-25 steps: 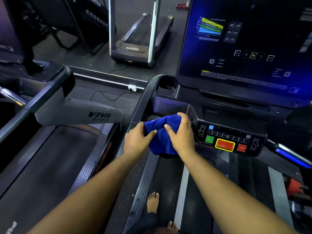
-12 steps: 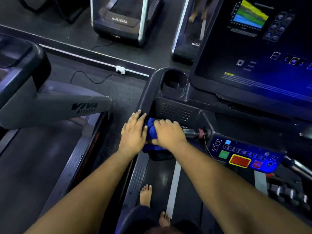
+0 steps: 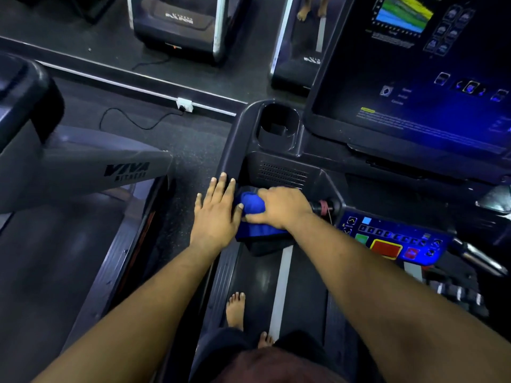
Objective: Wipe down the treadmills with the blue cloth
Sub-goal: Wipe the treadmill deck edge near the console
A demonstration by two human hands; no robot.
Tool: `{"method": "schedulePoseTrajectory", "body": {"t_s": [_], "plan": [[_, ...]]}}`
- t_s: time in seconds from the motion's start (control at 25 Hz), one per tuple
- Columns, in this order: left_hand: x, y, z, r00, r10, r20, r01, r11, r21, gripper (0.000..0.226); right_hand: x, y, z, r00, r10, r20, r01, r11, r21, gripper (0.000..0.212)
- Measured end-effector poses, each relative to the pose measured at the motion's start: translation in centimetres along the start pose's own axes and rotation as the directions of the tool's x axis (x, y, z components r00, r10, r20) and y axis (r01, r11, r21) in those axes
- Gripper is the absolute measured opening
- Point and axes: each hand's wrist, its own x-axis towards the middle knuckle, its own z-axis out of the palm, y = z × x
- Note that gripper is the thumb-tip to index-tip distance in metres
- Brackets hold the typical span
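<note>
- While the person stands barefoot on the treadmill belt (image 3: 257,275), the right hand (image 3: 279,207) grips the bunched blue cloth (image 3: 252,205) against the console's left handle, fingers curled.
- Left hand (image 3: 217,210) lies flat beside it, fingers straight, thumb touching the cloth.

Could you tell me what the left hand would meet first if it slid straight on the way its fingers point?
Probably the console rim: the left hand lies flat, fingers already at its lower end, pointing along it toward the cup holder.
</note>
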Motion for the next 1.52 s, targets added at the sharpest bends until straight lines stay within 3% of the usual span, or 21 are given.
{"method": "schedulePoseTrajectory", "body": {"t_s": [0.08,0.16,0.24,0.32,0.44,0.48,0.6,0.68,0.8,0.88,0.92,0.96,1.08,1.16,1.2,1.32,1.36,1.4,1.52], "plan": [[-0.2,0.1,-0.1,1.000,-0.002,0.006,0.002,1.000,0.010,0.064,-0.6,0.1,0.5,0.999,-0.024,-0.042,0.024,1.000,-0.010,0.083],[-0.3,0.2,-0.2,1.000,0.007,0.024,-0.008,0.999,0.042,0.069,-3.2,0.1,2.7,0.973,-0.022,-0.230,-0.019,0.984,-0.178,0.084],[-0.3,0.2,-0.1,0.999,0.011,0.042,-0.014,0.998,0.067,0.075,-4.9,0.1,4.6,0.945,-0.018,-0.326,-0.072,0.962,-0.263,0.086],[-0.2,0.3,-0.1,0.999,0.003,0.035,-0.005,0.998,0.069,0.075,-3.4,0.6,3.0,0.971,-0.023,-0.238,-0.028,0.978,-0.206,0.083],[-0.1,0.4,0.0,1.000,-0.009,0.010,0.008,0.998,0.063,0.069,-0.3,1.8,-0.8,0.995,-0.030,0.091,0.027,0.999,0.043,0.082],[-0.1,0.4,0.1,1.000,-0.004,0.010,0.003,0.998,0.064,0.068,-0.4,1.9,-0.7,0.995,-0.049,0.090,0.043,0.997,0.067,0.082],[-0.2,0.4,-0.1,1.000,0.020,0.020,-0.022,0.997,0.073,0.072,-3.3,1.3,1.9,0.984,-0.004,-0.179,-0.025,0.987,-0.159,0.083],[-0.1,0.2,0.0,0.999,0.028,0.043,-0.032,0.995,0.097,0.077,-4.8,1.0,3.4,0.966,0.007,-0.258,-0.080,0.959,-0.273,0.085],[0.1,0.2,0.3,1.000,0.010,0.023,-0.012,0.996,0.084,0.075,-2.3,2.3,0.3,0.999,-0.051,-0.001,0.051,0.990,-0.131,0.070],[0.1,0.2,0.3,1.000,0.012,0.004,-0.012,0.997,0.076,0.070,-0.7,3.3,-2.2,0.970,-0.071,0.232,0.055,0.996,0.073,0.062],[0.0,0.3,0.3,1.000,0.012,-0.001,-0.012,0.997,0.072,0.069,-0.4,3.5,-2.7,0.957,-0.076,0.280,0.048,0.993,0.107,0.061],[0.0,0.3,0.3,1.000,0.010,-0.005,-0.009,0.998,0.067,0.069,-0.5,3.5,-2.5,0.961,-0.078,0.264,0.052,0.993,0.107,0.061],[0.0,0.2,0.5,1.000,0.030,0.002,-0.030,0.995,0.094,0.076,-3.2,2.1,1.3,0.997,-0.002,-0.073,-0.009,0.988,-0.157,0.072],[0.0,0.1,0.7,0.999,0.044,0.013,-0.045,0.990,0.133,0.082,-4.5,1.7,3.0,0.982,0.031,-0.185,-0.083,0.956,-0.281,0.081],[0.1,0.2,0.7,0.999,0.046,0.010,-0.047,0.988,0.148,0.082,-4.0,2.1,2.5,0.992,0.018,-0.123,-0.052,0.961,-0.273,0.079],[0.1,0.3,0.6,0.997,0.074,0.018,-0.076,0.978,0.193,0.072,-1.7,3.6,-1.1,0.986,-0.058,0.156,0.055,0.998,0.024,0.069],[0.0,0.4,0.5,0.996,0.087,0.022,-0.090,0.973,0.214,0.069,-1.5,3.6,-1.6,0.980,-0.073,0.187,0.061,0.996,0.067,0.071],[-0.1,0.4,0.5,0.993,0.114,0.024,-0.116,0.966,0.229,0.067,-1.9,3.4,-1.5,0.986,-0.077,0.150,0.067,0.995,0.072,0.073],[-0.5,1.1,0.1,0.987,0.157,-0.017,-0.152,0.974,0.170,0.064,-5.7,2.2,1.2,0.985,-0.083,-0.151,0.086,0.996,0.013,0.073]]}}
